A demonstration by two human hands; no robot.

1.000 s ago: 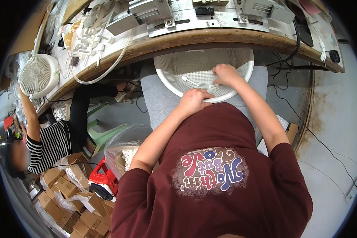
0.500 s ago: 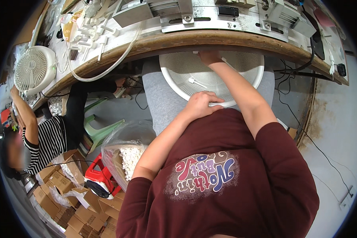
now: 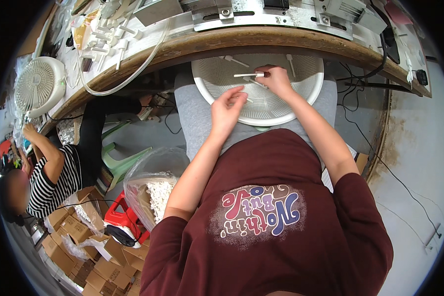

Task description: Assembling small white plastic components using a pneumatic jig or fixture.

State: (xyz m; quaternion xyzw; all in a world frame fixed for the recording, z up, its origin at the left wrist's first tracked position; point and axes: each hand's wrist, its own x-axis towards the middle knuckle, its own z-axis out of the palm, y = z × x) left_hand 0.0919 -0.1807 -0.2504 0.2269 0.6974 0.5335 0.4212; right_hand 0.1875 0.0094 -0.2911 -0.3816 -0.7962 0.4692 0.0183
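Note:
A round white mesh basket (image 3: pixel 205 93) rests on my lap, partly under the table edge. Over it, my right hand (image 3: pixel 277 83) pinches a slim white plastic rod (image 3: pixel 245 75) that points left. My left hand (image 3: pixel 227 112) hovers over the basket's near left side, its thumb and fingers curved and slightly apart, with nothing visible between them. Inside the basket lie several loose white plastic pieces with stems, one a white plastic piece (image 3: pixel 237 61) near the far side and another white stemmed piece (image 3: pixel 290 65) to the right.
Across the front runs a worn wooden table edge (image 3: pixel 222 40) with metal fixtures (image 3: pixel 276 18) on it. White plastic parts (image 3: pixel 106 42), a clear hose (image 3: pixel 128 85) and a fan (image 3: pixel 39 86) are at left. Below stand a bag of white pieces (image 3: pixel 159 197), a red stool (image 3: pixel 121 217) and a seated co-worker (image 3: pixel 59 172).
My right hand has come back from under the table edge, with the white rod in its fingers. My left hand has left the basket's near rim and risen over the basket.

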